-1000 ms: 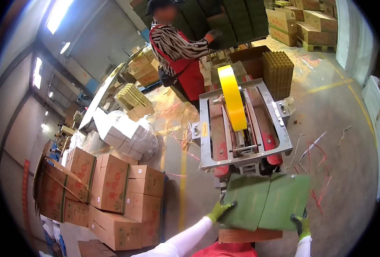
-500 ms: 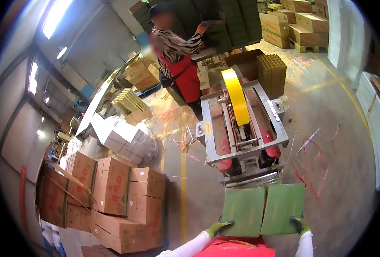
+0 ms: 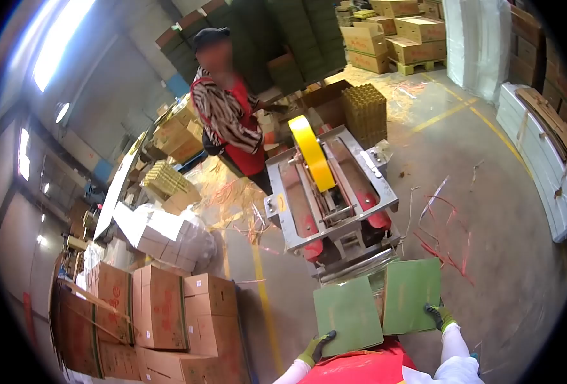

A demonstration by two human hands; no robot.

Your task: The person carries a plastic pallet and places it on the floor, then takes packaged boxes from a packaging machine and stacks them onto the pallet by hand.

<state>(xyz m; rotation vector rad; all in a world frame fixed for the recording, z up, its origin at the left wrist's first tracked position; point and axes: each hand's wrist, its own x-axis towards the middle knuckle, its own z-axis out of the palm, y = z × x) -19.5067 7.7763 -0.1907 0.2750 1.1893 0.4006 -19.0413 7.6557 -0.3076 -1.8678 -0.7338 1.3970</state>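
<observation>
Head view: green box (image 3: 370, 319), at the near end of a tape machine (image 3: 355, 174); left flap (image 3: 346, 310) and right flap (image 3: 414, 293) with a gap between. Left hand (image 3: 316, 347) clamped on the left flap's near corner; right hand (image 3: 442, 316) clamped on the right flap's outer edge. Step, as judged: steadying flaps; next move calls for even hands. Box contents: not discernible. Beyond: open carton (image 3: 325, 101), inside unclear; egg trays (image 3: 364, 114) beside. Left: stacked cartons (image 3: 158, 304), contents hidden.
</observation>
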